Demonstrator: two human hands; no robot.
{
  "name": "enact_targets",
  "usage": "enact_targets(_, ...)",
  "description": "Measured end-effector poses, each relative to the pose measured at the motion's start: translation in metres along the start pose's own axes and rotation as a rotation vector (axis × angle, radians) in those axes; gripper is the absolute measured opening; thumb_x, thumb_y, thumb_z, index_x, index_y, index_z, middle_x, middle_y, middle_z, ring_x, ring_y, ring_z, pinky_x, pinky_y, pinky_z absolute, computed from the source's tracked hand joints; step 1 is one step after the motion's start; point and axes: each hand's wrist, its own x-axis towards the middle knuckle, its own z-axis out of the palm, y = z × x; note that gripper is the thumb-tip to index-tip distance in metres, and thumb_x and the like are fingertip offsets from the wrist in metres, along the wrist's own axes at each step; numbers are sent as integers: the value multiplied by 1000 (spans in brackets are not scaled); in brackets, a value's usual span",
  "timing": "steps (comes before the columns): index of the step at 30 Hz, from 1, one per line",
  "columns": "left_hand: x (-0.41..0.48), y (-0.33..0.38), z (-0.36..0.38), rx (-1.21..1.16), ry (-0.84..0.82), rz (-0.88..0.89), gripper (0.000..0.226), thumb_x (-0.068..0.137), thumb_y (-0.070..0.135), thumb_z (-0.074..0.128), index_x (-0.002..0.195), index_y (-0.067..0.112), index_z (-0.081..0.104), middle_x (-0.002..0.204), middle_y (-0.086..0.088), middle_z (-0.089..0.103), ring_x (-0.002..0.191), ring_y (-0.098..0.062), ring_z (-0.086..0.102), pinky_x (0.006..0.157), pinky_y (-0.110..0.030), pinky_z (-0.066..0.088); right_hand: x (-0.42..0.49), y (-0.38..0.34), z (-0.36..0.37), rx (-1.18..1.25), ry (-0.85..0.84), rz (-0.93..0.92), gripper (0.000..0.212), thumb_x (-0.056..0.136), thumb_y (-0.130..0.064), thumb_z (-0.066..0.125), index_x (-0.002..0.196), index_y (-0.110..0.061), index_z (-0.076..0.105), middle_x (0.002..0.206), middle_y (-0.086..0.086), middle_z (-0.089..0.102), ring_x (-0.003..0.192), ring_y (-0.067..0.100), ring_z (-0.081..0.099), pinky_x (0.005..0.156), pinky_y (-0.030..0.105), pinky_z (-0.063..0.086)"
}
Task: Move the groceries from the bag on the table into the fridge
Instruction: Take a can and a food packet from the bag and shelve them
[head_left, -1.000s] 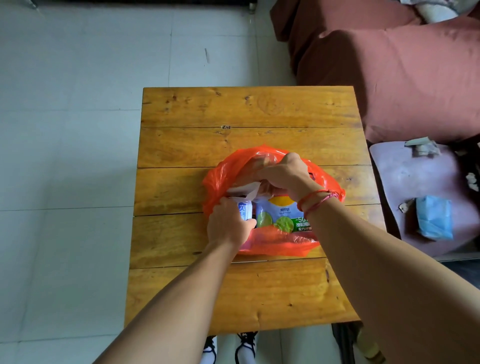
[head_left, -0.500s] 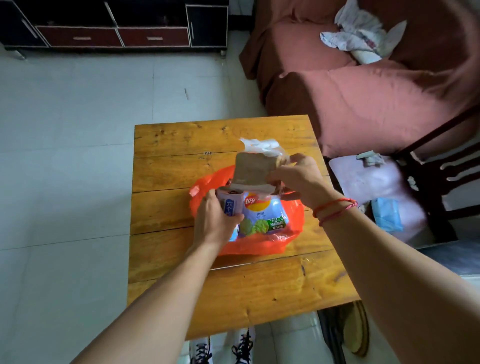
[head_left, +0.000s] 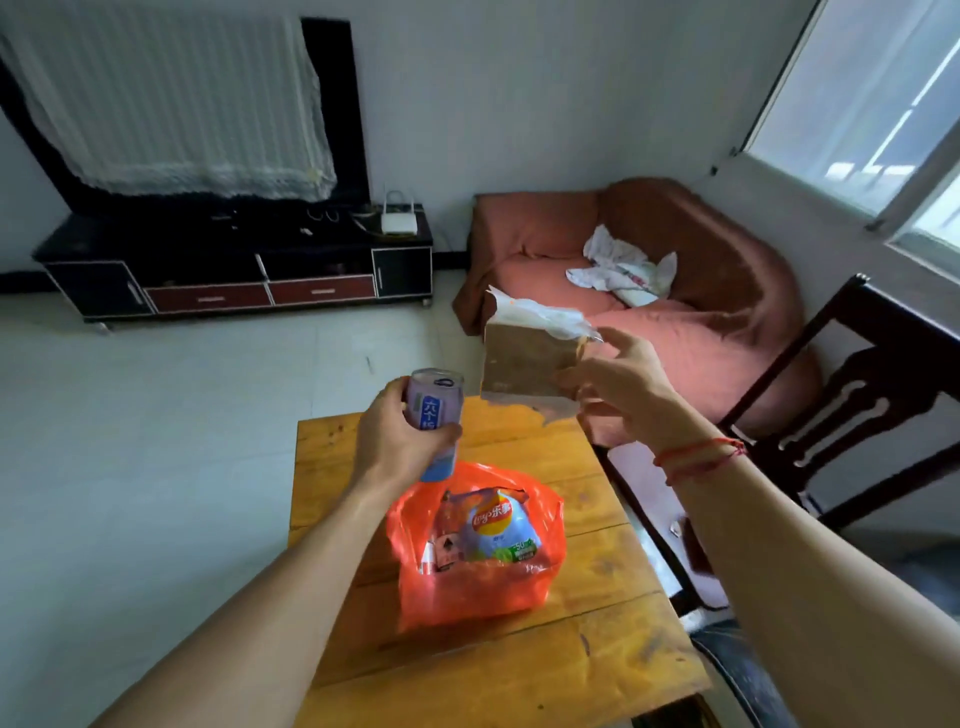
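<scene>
A slim lilac drink can (head_left: 435, 410) is being gripped by the left hand (head_left: 395, 441), with fingers and thumb curled round its lower half. It is being held upright in the air above the far left part of the wooden table (head_left: 519, 675).

A loaf of brown sliced bread (head_left: 524, 364) in a clear wrapper is being held by the right hand (head_left: 618, 384). It is being pinched at its right edge between thumb and fingers (the index finger is being stretched toward the wrapper's crumpled top). The loaf is being held above the table's far edge, just beside the can and apart from it.

An orange plastic bag (head_left: 467, 597) is sitting open on the middle of the table, below both hands. A Lay's crisp packet (head_left: 501, 530) is lying face up inside it. A smaller packet (head_left: 441, 551) is being partly hidden at its left, and its kind cannot be told. A red string bracelet (head_left: 696, 457) is being worn on the right wrist.

Beyond the table a sofa (head_left: 727, 249) under a rust-red cover is standing against the wall, with a crumpled cloth (head_left: 623, 265) on its seat. A dark wooden chair (head_left: 893, 338) is standing at the right. At the far wall a television is being covered by a white lace cloth (head_left: 171, 104), above a dark TV cabinet (head_left: 234, 260).
</scene>
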Motion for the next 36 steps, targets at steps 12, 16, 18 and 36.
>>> enact_targets(12,-2,129,-112,-162,-9,248,65,67,10,89,122,23,55,104,3,69,94,-14,67,71,-33,60,-68,-102,-48,113,-51,-278,46,71,5,80,103,-26,68,93,2,69,65,13,68,53,28,55)
enact_targets(16,-8,157,-136,-229,-17,302,64,68,8,88,122,22,57,100,-3,72,90,-20,69,66,-37,61,-84,-119,-60,119,-66,-340,49,70,9,80,105,-23,68,83,-1,69,54,8,64,47,24,51)
enact_targets(18,-10,168,-145,-272,-38,319,64,69,7,87,124,21,58,100,-6,72,88,-24,70,64,-38,61,-89,-125,-65,137,-72,-371,50,69,11,80,105,-22,68,82,1,69,62,17,64,50,26,52)
enact_targets(36,-34,196,-166,-312,-53,356,42,77,4,80,113,19,65,101,-8,72,86,-24,71,60,-30,56,-97,-143,-78,221,-227,-459,55,70,15,80,116,-10,64,70,3,66,63,24,59,53,26,47)
